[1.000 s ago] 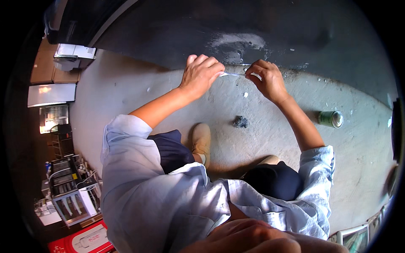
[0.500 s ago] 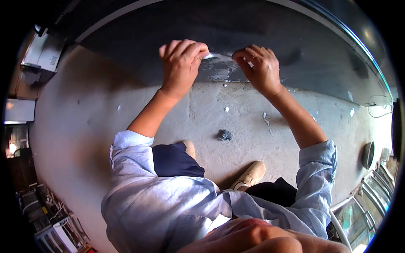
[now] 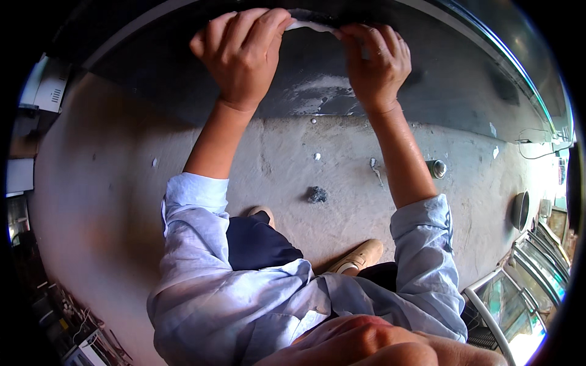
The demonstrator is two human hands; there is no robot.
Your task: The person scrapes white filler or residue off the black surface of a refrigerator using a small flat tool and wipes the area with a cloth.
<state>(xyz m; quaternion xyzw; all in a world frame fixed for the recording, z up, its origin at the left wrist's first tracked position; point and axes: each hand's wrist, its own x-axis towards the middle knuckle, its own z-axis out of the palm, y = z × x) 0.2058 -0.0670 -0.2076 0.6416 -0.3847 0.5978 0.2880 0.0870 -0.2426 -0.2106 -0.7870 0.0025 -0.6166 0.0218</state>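
Note:
A thin, pale strip [image 3: 316,26], white along its lower edge, spans the gap between my two hands. My left hand [image 3: 244,52] pinches its left end between thumb and fingers. At the other end, my right hand [image 3: 375,58] has its thumb and forefinger closed on the strip. Both hands are raised in front of a dark, smooth panel [image 3: 244,116], whose far part lies behind them. Below the hands, a whitish smeared patch [image 3: 323,91] marks the panel. What the strip is made of cannot be made out.
On the concrete floor [image 3: 274,165] lie a dark crumpled lump [image 3: 317,194] and white blobs [image 3: 317,157]. A can [image 3: 436,169] lies beside my right forearm. A round dark object [image 3: 520,211] and glass-paned frames [image 3: 531,274] stand at right; white boxy equipment [image 3: 46,85] is at left.
Both hands have moved up and away, carrying the strip, and more of it shows. The smeared patch is more exposed. The can beside my right forearm has come into sight.

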